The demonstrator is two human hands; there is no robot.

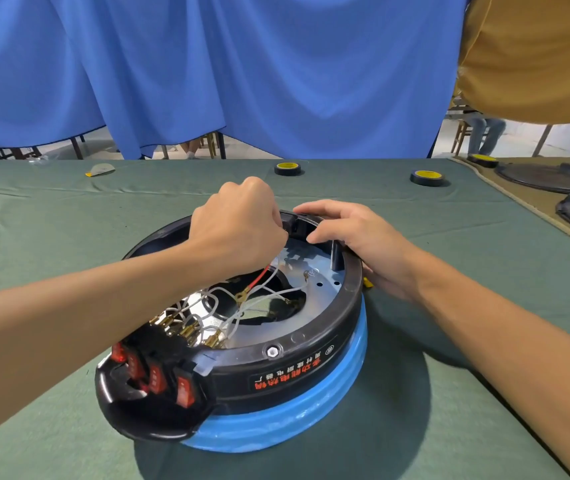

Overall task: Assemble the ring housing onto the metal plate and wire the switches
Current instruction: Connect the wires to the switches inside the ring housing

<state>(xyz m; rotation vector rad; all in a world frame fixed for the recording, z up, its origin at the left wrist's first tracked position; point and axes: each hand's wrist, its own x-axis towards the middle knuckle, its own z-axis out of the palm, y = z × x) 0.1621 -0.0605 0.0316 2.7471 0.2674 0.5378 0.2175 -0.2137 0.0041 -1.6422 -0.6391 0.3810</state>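
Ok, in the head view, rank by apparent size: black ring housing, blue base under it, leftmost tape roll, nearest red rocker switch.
1. black ring housing
2. blue base, visible part only
3. leftmost tape roll and red rocker switch look alike; the switch is nearer, so unranked.

The surface [69, 237], draped in green cloth, carried a blue round base [276, 420] under the ring housing [311, 362]. Near the far edge lay a tape roll [287, 169], a second tape roll [427, 177] and a white crumpled item [101, 169]. On the right, a tan mat [525, 206] bore dark discs [536, 176].
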